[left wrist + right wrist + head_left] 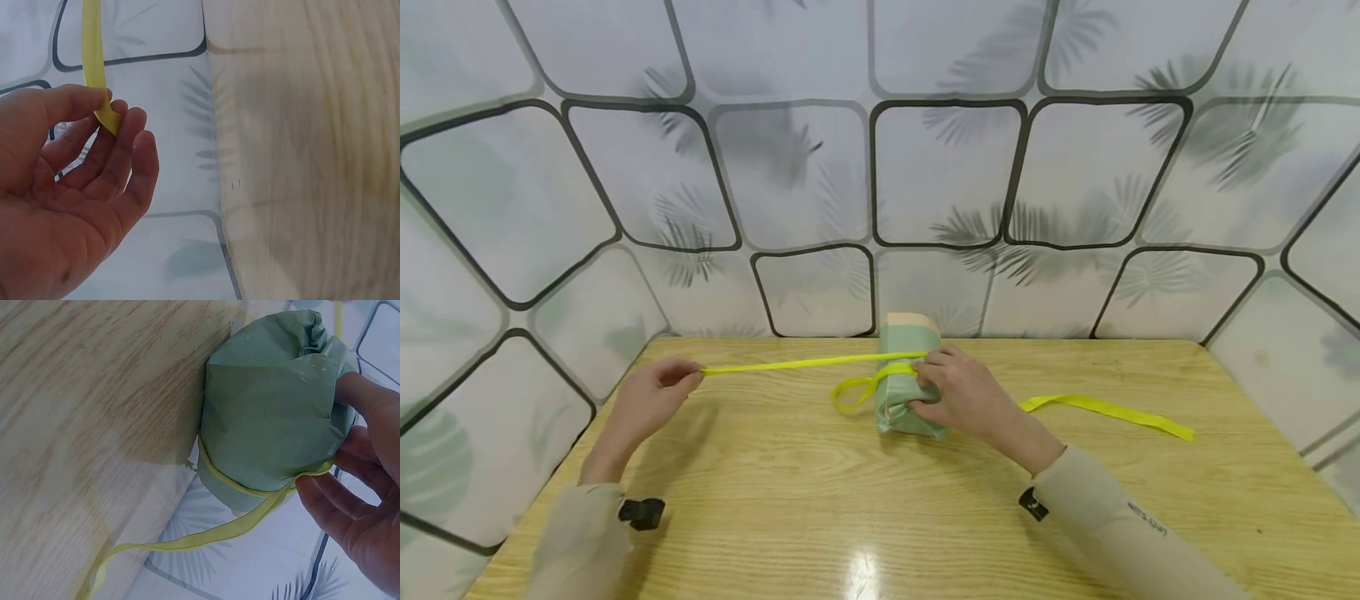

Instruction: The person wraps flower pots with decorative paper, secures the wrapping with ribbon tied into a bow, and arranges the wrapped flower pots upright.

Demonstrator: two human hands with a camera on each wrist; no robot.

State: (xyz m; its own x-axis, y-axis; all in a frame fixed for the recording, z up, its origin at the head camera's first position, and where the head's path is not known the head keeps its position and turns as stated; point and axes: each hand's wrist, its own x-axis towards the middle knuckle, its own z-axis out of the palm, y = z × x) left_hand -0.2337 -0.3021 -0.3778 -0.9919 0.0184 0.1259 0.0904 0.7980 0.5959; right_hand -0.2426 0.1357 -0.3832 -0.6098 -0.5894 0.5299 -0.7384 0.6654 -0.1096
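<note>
A package wrapped in green paper (908, 400) lies on the table, its near end folded and crumpled. Yellow ribbon (805, 363) passes round it and runs taut to the left, with a loose loop beside the package. My left hand (651, 400) pinches the ribbon's end between thumb and fingers, as the left wrist view also shows. Over the package, my right hand (962, 392) presses the ribbon against the paper with its fingertips, thumb at the folded end. In the right wrist view, a ribbon tail (206, 539) trails from the package.
The wooden table (820, 500) reaches back to a pale patterned cloth backdrop (947, 175) on three sides. The ribbon's other tail (1120, 410) lies on the table to the right. Black camera mounts (642, 512) sit at both sleeves.
</note>
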